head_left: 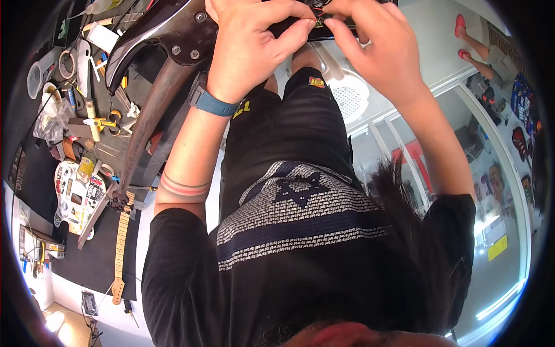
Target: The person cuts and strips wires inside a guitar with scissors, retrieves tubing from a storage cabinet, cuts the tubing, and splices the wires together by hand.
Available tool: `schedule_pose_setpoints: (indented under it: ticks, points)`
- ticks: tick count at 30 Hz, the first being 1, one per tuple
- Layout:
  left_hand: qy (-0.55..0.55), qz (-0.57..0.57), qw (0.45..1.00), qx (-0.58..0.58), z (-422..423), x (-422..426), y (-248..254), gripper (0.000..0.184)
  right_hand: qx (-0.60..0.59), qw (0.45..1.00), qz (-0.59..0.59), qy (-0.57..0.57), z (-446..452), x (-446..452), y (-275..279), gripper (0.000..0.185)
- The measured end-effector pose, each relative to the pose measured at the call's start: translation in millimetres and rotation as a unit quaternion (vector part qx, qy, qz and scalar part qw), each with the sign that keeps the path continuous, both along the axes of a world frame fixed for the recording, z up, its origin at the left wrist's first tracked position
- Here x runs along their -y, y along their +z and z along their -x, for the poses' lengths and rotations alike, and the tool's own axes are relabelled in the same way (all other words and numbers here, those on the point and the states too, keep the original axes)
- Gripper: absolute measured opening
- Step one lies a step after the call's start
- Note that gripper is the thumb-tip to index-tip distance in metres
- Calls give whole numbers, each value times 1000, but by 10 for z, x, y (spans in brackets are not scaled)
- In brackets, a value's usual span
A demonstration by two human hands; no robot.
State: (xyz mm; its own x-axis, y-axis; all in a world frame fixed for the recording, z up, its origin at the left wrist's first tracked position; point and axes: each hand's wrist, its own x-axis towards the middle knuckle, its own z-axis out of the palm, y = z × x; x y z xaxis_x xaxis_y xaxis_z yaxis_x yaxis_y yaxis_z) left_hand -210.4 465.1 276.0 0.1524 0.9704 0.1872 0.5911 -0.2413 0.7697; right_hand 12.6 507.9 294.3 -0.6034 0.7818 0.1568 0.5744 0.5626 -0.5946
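Observation:
A dark glossy electric guitar body [156, 32] lies across the top of the view, its dark wood neck [151, 110] running down to the left. Over it, my left hand [245, 49] has thumb and index finger pinched together at some thin wires [319, 9] beside an opening in the guitar. My right hand [378, 49] faces it from the other side, thumb and index finger closed in at the same wires. The fingertips nearly meet, and the exact grip on the wires is partly hidden. A dark watch strap is on my left wrist.
A cluttered workbench on the left holds tape rolls [67, 63], a yellow-handled tool [104, 122], a sticker-covered guitar body [78, 196] and a maple guitar neck [122, 248]. A white perforated stool [348, 95] and glass doors [428, 144] are on the right. Another person's legs [477, 46] show at upper right.

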Motion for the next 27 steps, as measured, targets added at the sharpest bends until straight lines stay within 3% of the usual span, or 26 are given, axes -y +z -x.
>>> schedule_pose_setpoints:
  ticks: [5, 8, 11, 12, 14, 15, 17, 23, 24, 25, 26, 27]
  points:
    - [-2, 1, 1000, 0, 13, -8, 2, 8, 23, 988, -129, 78, 2, -54, -11, 17]
    - [0, 6, 1000, 8, 3, -11, 7, 8, 32, 987, -127, 92, 7, -68, 22, 16]
    - [0, 2, 1000, 1, 4, -10, 9, 8, 36, 996, -27, 74, 31, -72, 56, 11]
    - [0, 0, 1000, -5, 7, -9, 8, 8, -13, 996, 94, 2, 71, -18, 57, 8]
    - [5, -5, 1000, -10, 6, -4, 6, 8, -109, 928, 327, -141, 154, 129, 42, 7]
    - [7, -7, 1000, -13, 2, -2, 5, 8, -126, 860, 464, -170, 126, 65, 51, 9]
    - [8, -10, 1000, 0, -15, 16, 14, 8, -151, 661, 703, -215, 51, -119, 83, 15]
    - [11, 7, 1000, -4, -4, -14, 5, 8, -56, 842, 477, -245, 173, -49, 287, 10]
    - [7, 8, 1000, -13, 2, -17, -1, 7, -7, 934, 323, -154, 133, -61, 259, 10]
    - [6, 8, 1000, -14, 3, -23, -6, 7, 42, 985, 156, -55, 55, -82, 208, 11]
    - [5, 7, 1000, -15, 3, -31, -10, 7, 89, 995, -19, 46, 12, -87, 172, 14]
    - [3, 7, 1000, -16, 4, -33, -12, 7, 85, 991, -82, 61, 33, -63, 163, 17]
